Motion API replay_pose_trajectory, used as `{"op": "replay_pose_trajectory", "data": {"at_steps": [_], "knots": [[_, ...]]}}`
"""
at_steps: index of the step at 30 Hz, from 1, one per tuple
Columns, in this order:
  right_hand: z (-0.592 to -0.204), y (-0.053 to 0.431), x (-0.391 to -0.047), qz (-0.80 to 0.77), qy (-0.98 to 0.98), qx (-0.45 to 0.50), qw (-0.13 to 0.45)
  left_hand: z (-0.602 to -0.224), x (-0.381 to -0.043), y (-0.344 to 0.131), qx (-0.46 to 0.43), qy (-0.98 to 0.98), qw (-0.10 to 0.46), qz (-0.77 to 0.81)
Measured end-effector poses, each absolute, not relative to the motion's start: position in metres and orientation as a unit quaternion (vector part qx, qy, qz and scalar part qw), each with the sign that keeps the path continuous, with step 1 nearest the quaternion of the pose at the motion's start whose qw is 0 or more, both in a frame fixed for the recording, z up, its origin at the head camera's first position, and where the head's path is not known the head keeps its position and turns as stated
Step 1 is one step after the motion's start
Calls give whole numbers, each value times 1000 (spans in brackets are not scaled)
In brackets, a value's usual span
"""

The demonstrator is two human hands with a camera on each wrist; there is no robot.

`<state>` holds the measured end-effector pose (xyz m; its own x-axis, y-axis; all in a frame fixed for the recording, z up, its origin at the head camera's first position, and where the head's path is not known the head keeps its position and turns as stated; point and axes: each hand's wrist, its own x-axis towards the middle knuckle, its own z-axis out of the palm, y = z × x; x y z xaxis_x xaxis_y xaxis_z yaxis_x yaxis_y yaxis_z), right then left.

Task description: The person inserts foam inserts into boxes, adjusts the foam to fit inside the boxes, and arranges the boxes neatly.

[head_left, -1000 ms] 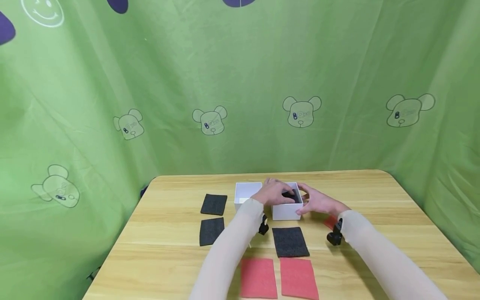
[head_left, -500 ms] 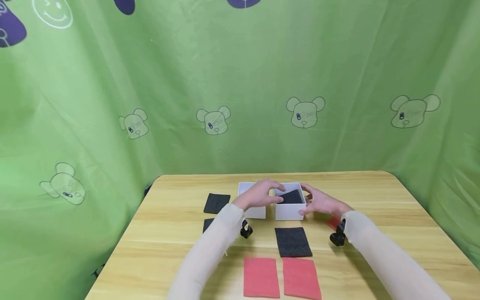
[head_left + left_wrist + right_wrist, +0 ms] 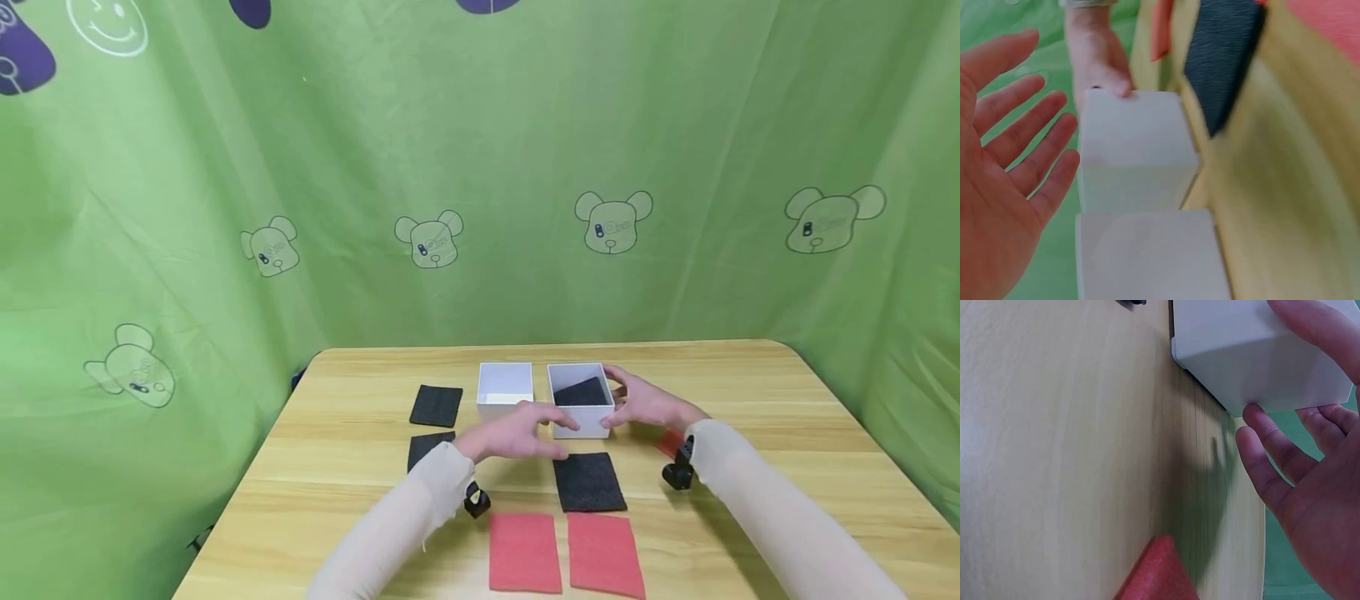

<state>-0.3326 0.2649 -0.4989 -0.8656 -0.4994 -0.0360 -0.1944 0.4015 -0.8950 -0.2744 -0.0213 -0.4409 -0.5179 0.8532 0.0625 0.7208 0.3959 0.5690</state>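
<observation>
Nearby, two red squares point(image 3: 525, 552) lie at seven and six o'clock from a black square point(image 3: 589, 483); a third red piece point(image 3: 668, 443) shows partly at two. Released, fingers spread, the left hand point(image 3: 519, 432) hangs toward ten. Two more black squares point(image 3: 437, 406) lie beyond it, at nine and ten. The right hand point(image 3: 649, 405) grasps the right white box point(image 3: 582, 422) at twelve, with a fourth black square point(image 3: 583, 393) inside; the left white box point(image 3: 505, 377) stands at eleven. Farthest, a green curtain point(image 3: 510, 300) carries five bear heads, their lettering too small to read.
</observation>
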Motion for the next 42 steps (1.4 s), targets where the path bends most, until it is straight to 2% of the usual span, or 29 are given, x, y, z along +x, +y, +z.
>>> {"op": "replay_pose_trajectory", "data": {"at_steps": [5,16,30,42], "knots": [[-498,264,-332,-505,823,-210,154,-457,-270,-17,487,829,139,237],[-496,263,-329,-491,833,-207,150,-490,-264,-5,488,861,108,96],[-495,264,-330,-501,828,-202,152,-505,-264,5,506,856,94,51],[-497,265,-331,-508,823,-203,152,-506,-265,6,494,862,110,35]]}}
